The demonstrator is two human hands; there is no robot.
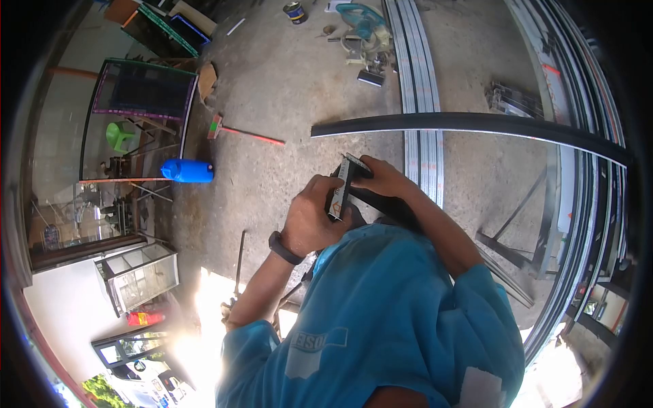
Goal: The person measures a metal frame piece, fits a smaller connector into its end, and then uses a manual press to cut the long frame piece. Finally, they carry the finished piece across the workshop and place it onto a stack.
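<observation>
In front of my chest, a short piece of aluminium profile (339,192) with a pale printed face and dark edges is held between both hands. My left hand (314,212), with a dark band at the wrist, is closed around its left side and lower end. Closed fingers of my right hand (384,177) grip its upper end from the right. Part of the piece is hidden behind the fingers. Beyond the hands, a long black profile bar (462,122) lies crosswise over a bundle of pale long profiles (420,75).
A teal power saw (364,24) and a tin can (294,12) stand on the concrete floor. More long profiles (588,136) are stacked on a rack at right. To the left are a blue jug (187,171), a red-handled tool (252,135) and a framed panel (143,88).
</observation>
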